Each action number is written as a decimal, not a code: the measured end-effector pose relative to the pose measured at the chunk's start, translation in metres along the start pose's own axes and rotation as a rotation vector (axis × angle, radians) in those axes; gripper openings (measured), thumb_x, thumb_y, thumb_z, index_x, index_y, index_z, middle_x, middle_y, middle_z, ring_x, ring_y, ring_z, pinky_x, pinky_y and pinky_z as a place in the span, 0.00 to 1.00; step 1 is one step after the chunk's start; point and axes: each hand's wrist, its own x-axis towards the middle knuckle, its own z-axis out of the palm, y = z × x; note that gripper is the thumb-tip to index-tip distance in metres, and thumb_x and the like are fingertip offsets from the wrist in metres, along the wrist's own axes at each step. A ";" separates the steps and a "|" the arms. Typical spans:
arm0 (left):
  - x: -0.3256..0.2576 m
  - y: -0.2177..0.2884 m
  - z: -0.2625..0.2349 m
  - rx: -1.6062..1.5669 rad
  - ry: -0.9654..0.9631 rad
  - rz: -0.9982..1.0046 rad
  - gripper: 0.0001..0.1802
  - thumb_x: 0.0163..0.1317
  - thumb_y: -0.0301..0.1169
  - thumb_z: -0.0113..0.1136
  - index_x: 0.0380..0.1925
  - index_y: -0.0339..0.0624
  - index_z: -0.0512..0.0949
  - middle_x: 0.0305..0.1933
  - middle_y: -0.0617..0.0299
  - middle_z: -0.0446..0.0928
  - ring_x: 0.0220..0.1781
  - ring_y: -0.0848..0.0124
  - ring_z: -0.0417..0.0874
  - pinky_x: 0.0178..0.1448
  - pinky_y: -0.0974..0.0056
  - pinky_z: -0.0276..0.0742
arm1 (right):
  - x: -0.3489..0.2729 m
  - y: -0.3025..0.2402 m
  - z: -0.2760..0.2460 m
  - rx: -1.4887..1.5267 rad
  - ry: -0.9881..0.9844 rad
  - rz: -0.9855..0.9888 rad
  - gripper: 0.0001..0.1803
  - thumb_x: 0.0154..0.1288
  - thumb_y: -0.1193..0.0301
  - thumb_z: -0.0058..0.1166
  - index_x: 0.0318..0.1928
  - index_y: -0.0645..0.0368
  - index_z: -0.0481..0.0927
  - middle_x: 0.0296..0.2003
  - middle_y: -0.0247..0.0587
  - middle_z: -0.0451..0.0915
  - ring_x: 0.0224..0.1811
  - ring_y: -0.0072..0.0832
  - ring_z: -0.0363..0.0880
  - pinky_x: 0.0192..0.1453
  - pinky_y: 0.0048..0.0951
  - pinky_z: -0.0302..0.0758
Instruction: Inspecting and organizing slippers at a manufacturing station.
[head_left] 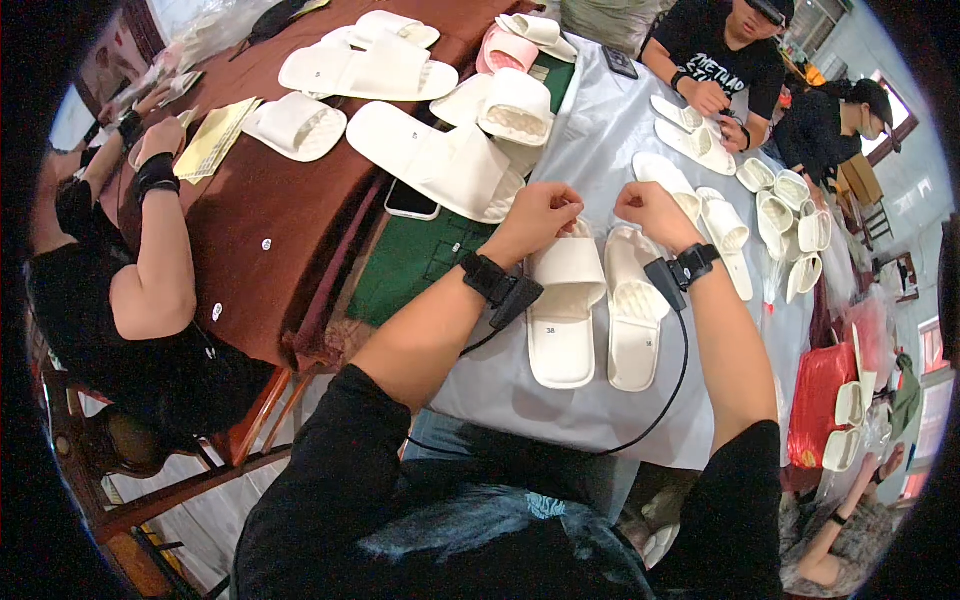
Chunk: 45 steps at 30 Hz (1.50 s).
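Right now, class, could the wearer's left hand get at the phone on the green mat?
Probably yes, by reaching around: a large white slipper lies between the left hand and the phone and seems to overlap its upper edge, but the lower part lies uncovered.

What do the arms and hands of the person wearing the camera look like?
The left hand and right hand are ungloved. Each wrist has a black strap with a dark, boxy module and a thin black cable. The black sleeves are short.
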 end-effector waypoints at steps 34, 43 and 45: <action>-0.016 0.006 0.026 0.513 0.077 0.274 0.09 0.60 0.31 0.62 0.34 0.37 0.82 0.30 0.46 0.81 0.28 0.55 0.81 0.36 0.57 0.76 | -0.030 -0.011 0.039 0.536 0.109 -0.059 0.05 0.59 0.75 0.60 0.33 0.64 0.78 0.28 0.34 0.78 0.32 0.22 0.74 0.39 0.25 0.71; -0.019 0.010 0.025 0.294 0.097 0.252 0.07 0.60 0.27 0.64 0.35 0.34 0.78 0.27 0.50 0.80 0.27 0.67 0.78 0.35 0.61 0.75 | -0.028 -0.006 0.045 0.581 0.168 -0.039 0.06 0.56 0.76 0.60 0.32 0.65 0.77 0.28 0.35 0.77 0.32 0.23 0.73 0.39 0.26 0.72; -0.019 0.010 0.026 0.348 0.129 0.291 0.07 0.60 0.26 0.64 0.35 0.34 0.77 0.27 0.51 0.80 0.27 0.69 0.78 0.35 0.62 0.75 | -0.027 -0.004 0.045 0.617 0.156 -0.069 0.06 0.56 0.76 0.59 0.33 0.64 0.77 0.28 0.35 0.76 0.32 0.23 0.73 0.39 0.26 0.72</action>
